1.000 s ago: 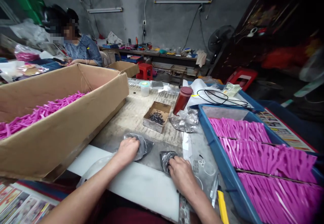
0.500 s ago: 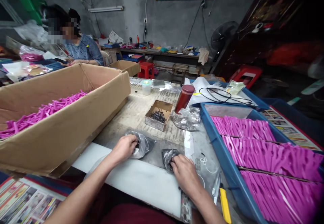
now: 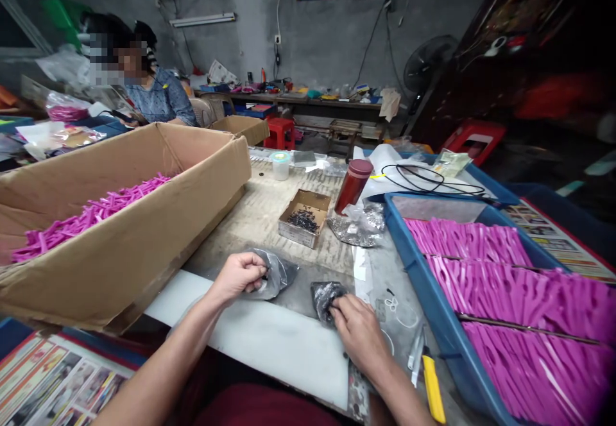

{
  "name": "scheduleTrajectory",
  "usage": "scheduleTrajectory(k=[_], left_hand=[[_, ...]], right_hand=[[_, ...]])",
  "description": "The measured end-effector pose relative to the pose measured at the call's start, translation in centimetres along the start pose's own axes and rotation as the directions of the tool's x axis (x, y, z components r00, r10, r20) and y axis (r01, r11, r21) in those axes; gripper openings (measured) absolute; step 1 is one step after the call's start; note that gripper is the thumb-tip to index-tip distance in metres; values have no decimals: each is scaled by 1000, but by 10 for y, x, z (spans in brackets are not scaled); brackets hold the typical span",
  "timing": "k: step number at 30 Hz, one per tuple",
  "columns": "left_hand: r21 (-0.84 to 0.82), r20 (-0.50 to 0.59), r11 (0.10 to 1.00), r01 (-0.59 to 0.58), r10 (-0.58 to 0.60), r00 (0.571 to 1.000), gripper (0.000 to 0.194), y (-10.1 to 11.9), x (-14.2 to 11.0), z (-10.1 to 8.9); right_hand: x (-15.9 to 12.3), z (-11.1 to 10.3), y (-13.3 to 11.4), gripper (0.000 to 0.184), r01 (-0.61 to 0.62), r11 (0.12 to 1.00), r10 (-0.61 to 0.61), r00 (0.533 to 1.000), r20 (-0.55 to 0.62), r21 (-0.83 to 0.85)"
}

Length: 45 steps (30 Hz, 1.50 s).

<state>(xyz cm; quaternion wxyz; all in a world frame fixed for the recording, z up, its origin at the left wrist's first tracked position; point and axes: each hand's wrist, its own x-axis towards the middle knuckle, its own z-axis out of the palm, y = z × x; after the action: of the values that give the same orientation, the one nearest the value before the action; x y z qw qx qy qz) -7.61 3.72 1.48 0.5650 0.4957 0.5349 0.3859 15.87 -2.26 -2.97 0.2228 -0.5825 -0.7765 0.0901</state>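
My left hand (image 3: 242,273) is at the mouth of a clear plastic bag (image 3: 278,277) with dark contents. Its thumb and fingers are pinched together, and whatever sits between them is too small to name. Over a second, dark-looking plastic bag (image 3: 321,296), my right hand (image 3: 355,323) has its fingertips curled into the opening. What those fingertips hold is hidden. Both bags lie on the grey table, just beyond a white sheet (image 3: 283,342). Behind them stands a small cardboard box (image 3: 294,233) with many small black pieces inside.
A large cardboard box (image 3: 144,246) of pink strips stands left. At right, a blue crate (image 3: 409,265) holds rows of pink pieces. A yellow-handled knife (image 3: 432,384), a dark red flask (image 3: 353,185) and a silvery bag (image 3: 359,230) lie or stand nearby. Another person (image 3: 161,95) sits back left.
My left hand has drawn back slightly from inside its bag, so the pinched fingertips now show. My right hand stays at the dark bag. The whole view has shifted a little.
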Motion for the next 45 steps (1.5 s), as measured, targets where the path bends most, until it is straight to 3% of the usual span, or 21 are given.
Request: scheduleTrajectory(k=[7,12,15,20,29,36,45], left_hand=[[-265,30,964,11,-3,1000,10,1,-2,8],[-331,45,942,62,-50,998,13,4,-5,16],[-340,113,934,110,-75,991,20,6,-8,22],[-284,238,952,116,-47,970,21,3,-10,30],[-54,286,992,112,-92,954,20,-1,-15,55],[-6,243,998,61,-58,968,21,-3,-19,77],[-130,337,985,110,-60,940,23,-18,-22,90]], right_hand=[[-1,-2,0,16,29,999,-26,998,-59,44],[-2,-2,1,14,15,997,-9,997,-75,82],[-3,-3,0,15,-6,993,14,998,-67,115],[-2,-6,-2,15,-61,965,85,993,-81,255],[-2,-12,-4,14,-145,877,197,978,-67,457],[-4,-13,-8,14,-199,770,284,958,-46,607],[-9,-10,-22,14,-251,557,374,927,31,792]])
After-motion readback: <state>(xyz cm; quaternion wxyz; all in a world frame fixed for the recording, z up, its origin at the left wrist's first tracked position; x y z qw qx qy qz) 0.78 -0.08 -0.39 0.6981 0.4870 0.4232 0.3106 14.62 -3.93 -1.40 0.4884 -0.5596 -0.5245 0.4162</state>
